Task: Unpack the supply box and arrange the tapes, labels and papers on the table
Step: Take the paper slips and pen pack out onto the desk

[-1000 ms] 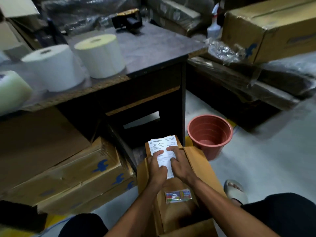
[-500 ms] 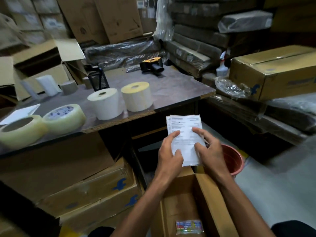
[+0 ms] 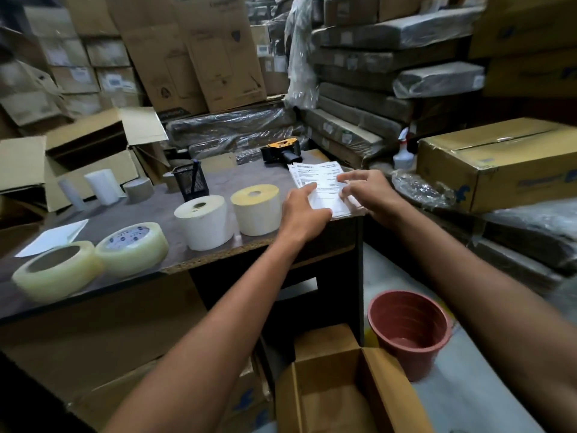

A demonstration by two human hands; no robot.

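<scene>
So, head view only, here's the rundown:

Papers: the stack of printed papers (image 3: 324, 189) sits at the right front corner of the table (image 3: 156, 214), its near edge about at the table's edge. The print is too small to read.

Your left hand: the left hand (image 3: 304, 210) lies on the stack's left edge, fingers fairly straight and together, pressing down. Your thumb is hidden under the hand, so I can't tell if it pinches anything.

Your right hand: the right hand (image 3: 371, 195) is on the right side of the stack, fingers spread and lightly bent, tips touching the top sheet. Looks like touching, not gripping.

Label rolls: a white roll (image 3: 204, 221) and a yellowish roll (image 3: 256, 209) stand just beside each other, left of the papers.

Tapes: two clear tape rolls (image 3: 93, 257) lie flat near the front left edge, the far-left one blurred.

Supply box: the open cardboard box (image 3: 343, 385) is on the floor below, cut off by the frame's bottom, so only part of the inside shows.

Other bits: a reddish bucket (image 3: 412, 332) stands just beside the box, and a mesh pen holder (image 3: 190, 181) and a black-and-yellow tape gun (image 3: 281, 151) are further back on the table.
</scene>
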